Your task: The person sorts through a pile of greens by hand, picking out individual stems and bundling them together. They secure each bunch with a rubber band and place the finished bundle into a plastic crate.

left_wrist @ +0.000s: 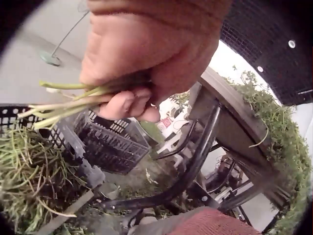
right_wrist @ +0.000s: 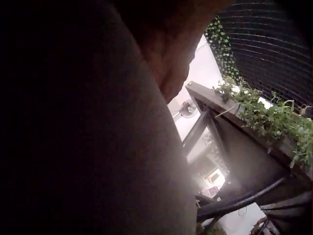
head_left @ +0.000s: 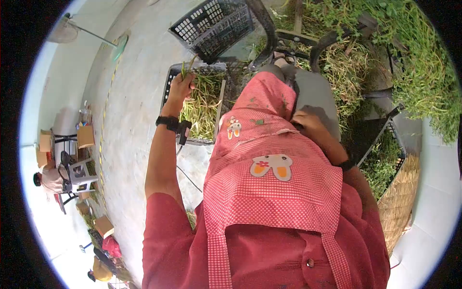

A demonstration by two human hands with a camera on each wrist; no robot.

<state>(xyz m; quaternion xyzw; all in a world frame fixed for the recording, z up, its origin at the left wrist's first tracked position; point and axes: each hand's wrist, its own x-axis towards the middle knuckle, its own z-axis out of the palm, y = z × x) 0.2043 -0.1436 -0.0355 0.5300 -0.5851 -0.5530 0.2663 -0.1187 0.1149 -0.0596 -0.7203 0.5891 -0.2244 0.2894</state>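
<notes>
My left hand (head_left: 180, 90) grips a small bunch of cut green stems (left_wrist: 68, 104), with the fingers curled round it in the left wrist view. The pale stem ends stick out past the thumb side. Below this hand stands a black crate (head_left: 221, 107) full of loose stems (head_left: 201, 118). On the lap, at the edge of the apron (head_left: 269, 139), my right hand (head_left: 310, 124) rests against the grey trouser leg (head_left: 315, 91). Its fingertips are partly hidden, and I cannot tell whether they hold anything. In the right wrist view a dark shape covers much of the hand.
A second black crate (head_left: 211, 29) stands tilted beyond the first. Leafy greens (head_left: 409, 53) heap over a table edge at the right, with dry stems (head_left: 349, 72) below. A crate of greens (head_left: 380, 168) stands near my right elbow. A fan (head_left: 65, 30) and seated people are at the left.
</notes>
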